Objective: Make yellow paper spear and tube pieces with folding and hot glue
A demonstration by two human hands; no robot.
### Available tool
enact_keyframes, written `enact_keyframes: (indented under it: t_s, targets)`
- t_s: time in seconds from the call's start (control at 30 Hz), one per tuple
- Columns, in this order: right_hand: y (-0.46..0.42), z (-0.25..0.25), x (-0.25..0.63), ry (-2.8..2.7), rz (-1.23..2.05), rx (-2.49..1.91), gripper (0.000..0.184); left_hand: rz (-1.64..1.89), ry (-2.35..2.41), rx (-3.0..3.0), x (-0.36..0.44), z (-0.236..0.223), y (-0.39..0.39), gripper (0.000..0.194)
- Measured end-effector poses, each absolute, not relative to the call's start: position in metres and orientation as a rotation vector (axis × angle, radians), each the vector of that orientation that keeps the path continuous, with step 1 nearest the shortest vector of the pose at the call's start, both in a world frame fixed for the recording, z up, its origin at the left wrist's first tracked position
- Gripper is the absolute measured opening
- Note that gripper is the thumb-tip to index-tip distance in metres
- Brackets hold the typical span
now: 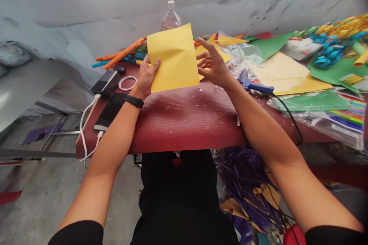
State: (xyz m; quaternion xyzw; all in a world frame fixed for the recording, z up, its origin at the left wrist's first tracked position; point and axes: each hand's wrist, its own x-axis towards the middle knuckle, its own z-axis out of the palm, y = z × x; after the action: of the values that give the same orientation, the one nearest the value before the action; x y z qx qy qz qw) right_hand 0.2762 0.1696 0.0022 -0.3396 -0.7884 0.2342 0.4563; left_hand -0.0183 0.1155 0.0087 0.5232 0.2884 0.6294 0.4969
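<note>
A yellow sheet of paper (174, 61), slightly creased across its middle, is held up above the red table. My left hand (147, 74) grips its left edge, thumb in front and the other fingers behind. To the right of the sheet is my right hand (212, 62), its fingers apart and pointing left; nothing shows in its grasp. Whether a fingertip touches the paper's right edge I cannot tell. Behind the sheet stand a clear plastic bottle (171, 19) and some orange paper strips (126, 53), partly hidden.
On the red table (184, 122), a blue glue gun (255, 85) with a black cord lies by my right forearm. Green sheets (316, 102), plastic wrappers and paper chains (330, 49) crowd the right. At left are a power bank (105, 83), a phone-like black object (109, 109) and a white ring (127, 83).
</note>
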Motion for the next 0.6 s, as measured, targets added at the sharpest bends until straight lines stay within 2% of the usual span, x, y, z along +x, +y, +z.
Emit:
enact_keyframes:
  t_s: [0.07, 0.23, 0.3, 0.4, 0.6]
  targets:
    - [0.162, -0.001, 0.264, -1.935, 0.682, -0.735, 0.087, 1.433, 0.716, 1.283, -0.016, 0.005, 0.115, 0.051]
    - [0.154, -0.002, 0.261, -1.914, 0.813, -0.546, 0.049, 1.300, 0.807, 1.237, -0.018, -0.009, 0.125, 0.054]
    - [0.154, -0.001, 0.263, -1.916, 0.849, -0.550, 0.049, 1.286, 0.857, 1.193, -0.018, -0.013, 0.128, 0.046]
    - [0.154, -0.002, 0.264, -1.909, 0.897, -0.592, 0.060, 1.274, 0.907, 1.166, -0.016, -0.014, 0.127, 0.037]
    - [0.153, 0.000, 0.260, -1.851, 0.874, -0.675, 0.061, 1.198, 0.955, 1.179, -0.012, -0.006, 0.114, 0.056]
